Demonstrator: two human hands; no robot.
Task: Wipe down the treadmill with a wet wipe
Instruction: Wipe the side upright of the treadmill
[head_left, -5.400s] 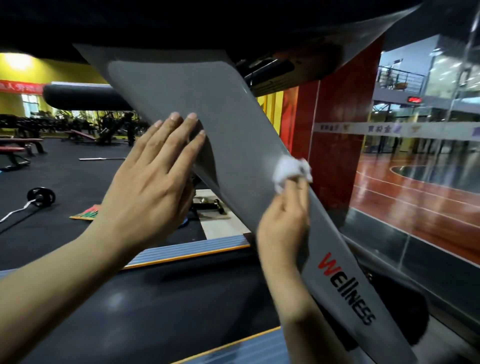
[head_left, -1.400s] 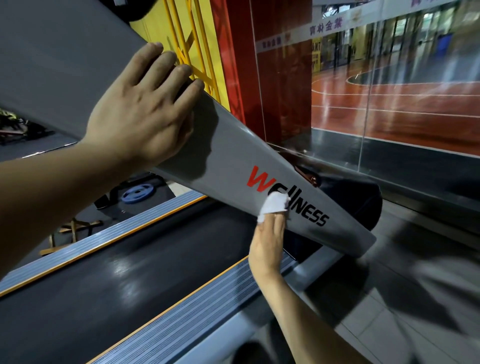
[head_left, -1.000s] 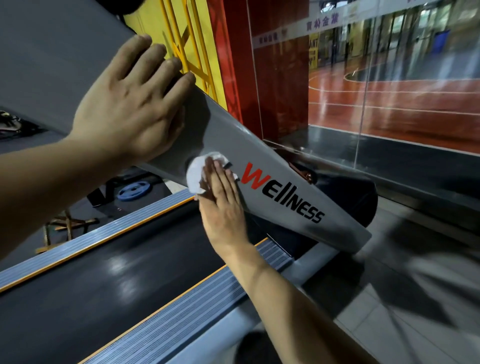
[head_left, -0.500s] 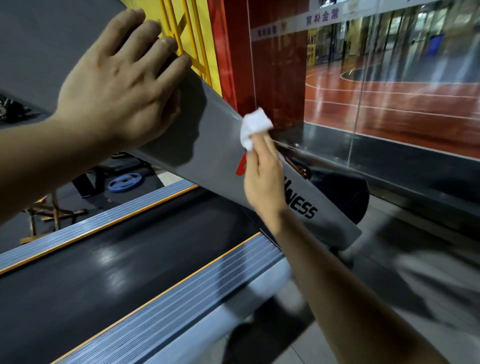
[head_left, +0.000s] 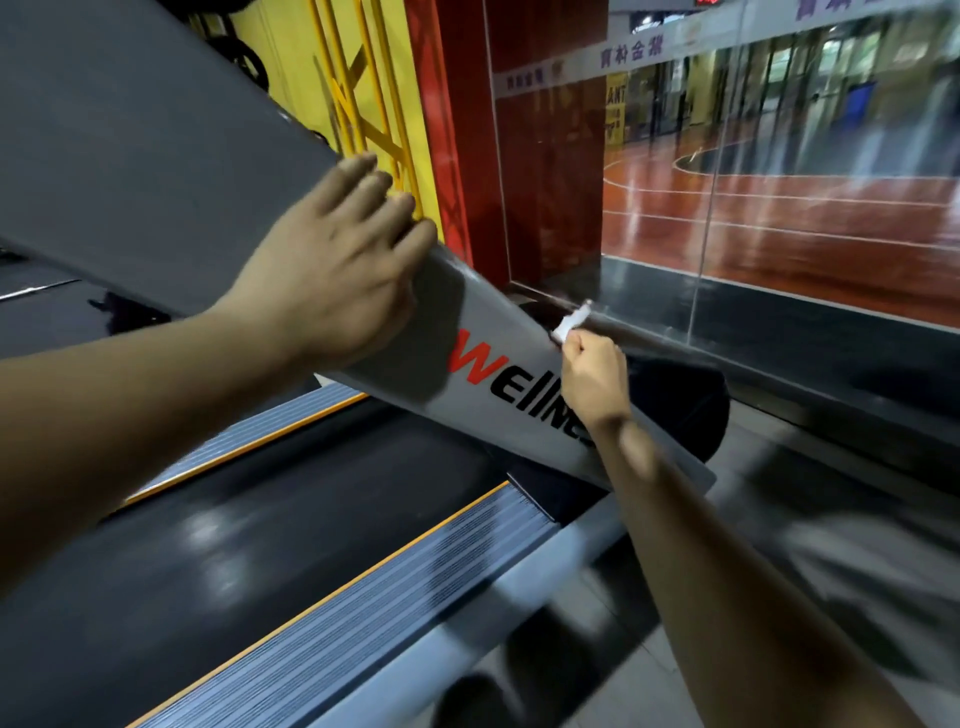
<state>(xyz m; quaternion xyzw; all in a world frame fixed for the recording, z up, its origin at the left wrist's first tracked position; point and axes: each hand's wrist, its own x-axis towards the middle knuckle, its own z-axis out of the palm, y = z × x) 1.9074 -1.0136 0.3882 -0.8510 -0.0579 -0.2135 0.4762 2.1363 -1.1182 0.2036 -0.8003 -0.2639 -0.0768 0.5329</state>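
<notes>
Step in hand: you are wiping the grey upright (head_left: 498, 332) of the treadmill, working its far upper edge just past the red and black lettering (head_left: 498, 387)
Right hand: your right hand (head_left: 592, 379) has its fingers curled tight, pinching the wet wipe (head_left: 571, 323), which sticks out beyond your knuckles and meets the edge of the upright
Left hand: your left hand (head_left: 332, 270) lies flat on the upright's face, fingers straight and slightly spread, their tips over the far edge, bracing the panel
Next move: in my judgement, you slide the wipe along that edge, down toward the base or back up toward your left fingertips, keeping it pressed on
Edges: beyond your right fingers a glass wall (head_left: 779, 234) stands near, with the dark motor cover (head_left: 691, 405) just below your knuckles; room is tight there
Open room: on the near side of your fingers the belt (head_left: 260, 545) and ribbed side rail (head_left: 363, 613) lie open, so draw your arm back that way
</notes>
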